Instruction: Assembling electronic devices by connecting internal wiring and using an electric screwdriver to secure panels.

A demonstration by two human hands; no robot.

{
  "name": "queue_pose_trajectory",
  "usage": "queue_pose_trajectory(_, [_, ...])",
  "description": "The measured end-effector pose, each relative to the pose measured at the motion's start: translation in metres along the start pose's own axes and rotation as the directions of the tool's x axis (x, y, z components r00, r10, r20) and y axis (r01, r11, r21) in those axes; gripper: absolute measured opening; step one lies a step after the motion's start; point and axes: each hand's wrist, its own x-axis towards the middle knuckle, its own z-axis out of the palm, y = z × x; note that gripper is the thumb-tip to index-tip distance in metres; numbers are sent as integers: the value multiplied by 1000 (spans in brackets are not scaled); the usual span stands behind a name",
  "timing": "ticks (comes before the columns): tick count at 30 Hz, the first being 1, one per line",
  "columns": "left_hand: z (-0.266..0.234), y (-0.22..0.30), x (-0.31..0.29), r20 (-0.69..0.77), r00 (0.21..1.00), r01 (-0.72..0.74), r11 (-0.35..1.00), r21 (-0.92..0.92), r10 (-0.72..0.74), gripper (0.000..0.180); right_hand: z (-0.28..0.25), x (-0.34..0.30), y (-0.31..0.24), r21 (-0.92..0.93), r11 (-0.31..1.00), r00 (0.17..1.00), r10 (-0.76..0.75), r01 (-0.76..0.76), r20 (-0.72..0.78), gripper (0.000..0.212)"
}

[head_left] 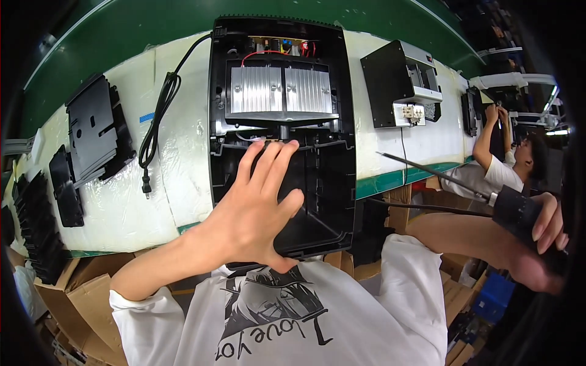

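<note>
A large open black plastic housing (342, 122) lies on the white padded bench in front of me, with ribbed metal plates (281, 90) and red wires in its upper half. My left hand (256, 207) hovers flat over the housing's lower half, fingers spread toward the metal plates, holding nothing. My right hand (537, 244) at the far right is closed around the black handle of a powered screwdriver (516, 210). Its long thin bit (427, 171) points left toward the housing.
A black power cord (160, 110) with a plug lies left of the housing. Stacks of black plastic panels (91, 131) sit at the far left. Another black and white unit (400, 85) stands to the right. A co-worker (506, 158) works further along. Cardboard boxes (79, 299) sit below the bench.
</note>
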Motion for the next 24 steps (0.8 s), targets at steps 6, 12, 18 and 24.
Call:
queue_pose_trajectory(6, [1, 6, -3, 45, 999, 4, 999, 41, -6, 70, -5, -3, 6, 41, 973, 881, 185, -225, 435, 65])
queue_pose_trajectory(12, [0, 6, -3, 27, 999, 21, 1000, 15, -22, 68, 4, -15, 33, 136, 938, 863, 228, -319, 450, 63])
queue_pose_trajectory(18, [-5, 5, 3, 167, 984, 63, 998, 7, -63, 61, -21, -51, 49, 65, 918, 908, 373, -390, 190, 55])
queue_pose_trajectory(24, [-3, 5, 7, 225, 970, 70, 993, 98, -91, 63, -20, -68, 67, 40, 925, 885, 347, -377, 311, 60])
